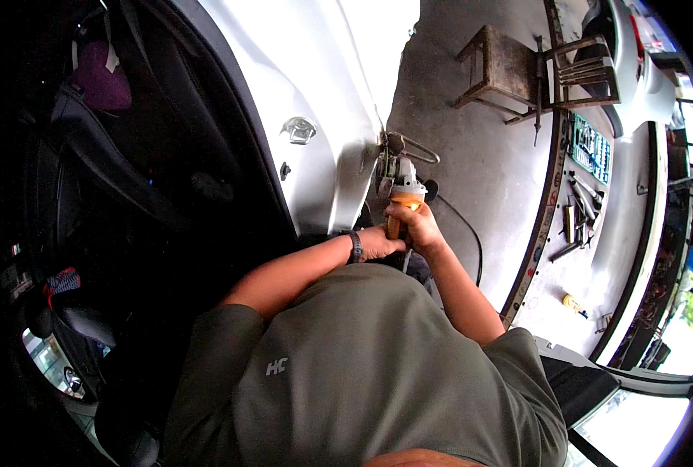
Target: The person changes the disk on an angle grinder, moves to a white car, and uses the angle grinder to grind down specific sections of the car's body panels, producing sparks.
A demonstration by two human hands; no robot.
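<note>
An orange and grey angle grinder [402,194] is pressed to the edge of a white car body panel [323,93], beside the open door frame. My right hand [415,223] grips the orange body of the grinder. My left hand [377,243], with a dark band at the wrist, holds the grinder's lower end just beside the right hand. A black power cord [467,233] trails from the tool across the concrete floor. The grinding disc is partly hidden by the panel edge.
The dark car interior with a seat [105,179] lies to the left. A wooden chair [510,74] lies tipped on the floor at the top. Several hand tools and a green socket tray [591,148] lie at right on a white car part.
</note>
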